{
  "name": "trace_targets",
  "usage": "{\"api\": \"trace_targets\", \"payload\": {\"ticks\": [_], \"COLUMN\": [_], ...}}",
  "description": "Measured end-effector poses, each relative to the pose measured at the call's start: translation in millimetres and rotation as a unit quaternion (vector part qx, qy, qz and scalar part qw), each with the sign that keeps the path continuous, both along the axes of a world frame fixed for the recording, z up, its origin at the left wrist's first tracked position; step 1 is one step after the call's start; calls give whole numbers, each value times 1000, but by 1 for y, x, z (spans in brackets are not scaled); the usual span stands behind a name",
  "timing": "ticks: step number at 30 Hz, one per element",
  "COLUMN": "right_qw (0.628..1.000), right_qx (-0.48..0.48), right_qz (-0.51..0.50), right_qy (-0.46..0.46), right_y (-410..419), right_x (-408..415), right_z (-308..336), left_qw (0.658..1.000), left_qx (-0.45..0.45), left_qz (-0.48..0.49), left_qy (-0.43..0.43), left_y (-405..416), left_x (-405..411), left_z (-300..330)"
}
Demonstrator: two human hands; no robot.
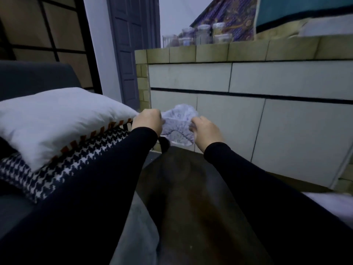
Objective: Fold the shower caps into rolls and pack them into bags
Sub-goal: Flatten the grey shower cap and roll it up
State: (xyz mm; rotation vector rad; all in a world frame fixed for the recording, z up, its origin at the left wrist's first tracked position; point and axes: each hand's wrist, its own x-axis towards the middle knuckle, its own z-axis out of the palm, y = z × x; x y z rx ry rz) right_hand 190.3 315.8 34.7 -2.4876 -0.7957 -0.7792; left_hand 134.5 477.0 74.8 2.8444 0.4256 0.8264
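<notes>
Black sleeves [95, 188] fill the lower half of frame, both forearms reaching forward from bottom left and bottom right toward mid frame, over a dark lap. Left hand [147, 121] sits just left of center, knuckles up, fingers curled under and pinching the left edge of 1 shower cap [178, 124]. Right hand [205, 131] just right of center, fingers curled in, gripping the cap's right edge. Both grips closed on the cap, none free. Cap is held in the air at center frame between the 2 hands, in front of the tiled wall [267, 111], translucent with a gathered elastic rim showing along its lower edge; it looks spread open and crumpled, not rolled.

Progress, judged: early stage on this cap, likely opening or flattening before folding. No roll formed yet, no bag visible anywhere in frame, no finished rolls visible, so rolling and packing all remain as far as shown. Count of other caps cannot be told.

Wrists roughly level, hands near each other, cap stretched lightly between them. White pillow [57, 119] on a houndstooth cushion [63, 169] at left; jars [202, 34] on the ledge at upper middle
</notes>
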Motion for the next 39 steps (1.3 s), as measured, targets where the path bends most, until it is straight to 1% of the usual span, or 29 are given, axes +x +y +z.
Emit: {"api": "trace_targets", "payload": {"ticks": [7, 9, 11, 14, 19, 21, 23, 25, 27, 29, 30, 33, 34, 36, 39], "right_qw": [987, 979, 973, 965, 948, 942, 937, 927, 906, 876, 852, 752, 733, 714, 702], "right_qx": [147, 180, 208, 242, 289, 308, 320, 340, 379, 429, 459, 540, 544, 545, 532], "right_qz": [-17, -31, -45, -63, -89, -87, -88, -84, -69, -58, -56, -46, -58, -80, -100], "right_qy": [64, 86, 90, 81, 98, 104, 108, 133, 173, 215, 246, 375, 404, 433, 462], "right_y": [-108, -143, -176, -222, -277, -296, -316, -336, -355, -367, -370, -373, -372, -367, -361], "right_x": [-80, -104, -128, -161, -216, -239, -263, -280, -294, -302, -306, -311, -313, -314, -305], "right_z": [61, 75, 86, 95, 89, 85, 76, 62, 49, 40, 36, 15, 7, -11, -36], "left_qw": [988, 979, 966, 951, 930, 913, 895, 873, 847, 841, 844, 865, 866, 860, 857], "left_qx": [30, -6, -68, -101, -192, -242, -265, -282, -324, -339, -337, -333, -340, -353, -363], "left_qz": [-106, -156, -211, -272, -309, -329, -355, -392, -416, -413, -405, -354, -341, -332, -325], "left_qy": [-106, -129, -134, -106, -45, 2, 54, 65, 61, 86, 101, 123, 135, 161, 166], "left_y": [-91, -117, -141, -178, -235, -254, -268, -278, -287, -295, -299, -302, -301, -297, -296], "left_x": [-64, -83, -99, -117, -150, -170, -191, -209, -223, -228, -229, -225, -224, -219, -214], "left_z": [55, 65, 73, 79, 71, 66, 59, 48, 34, 18, 10, -9, -15, -27, -46]}}
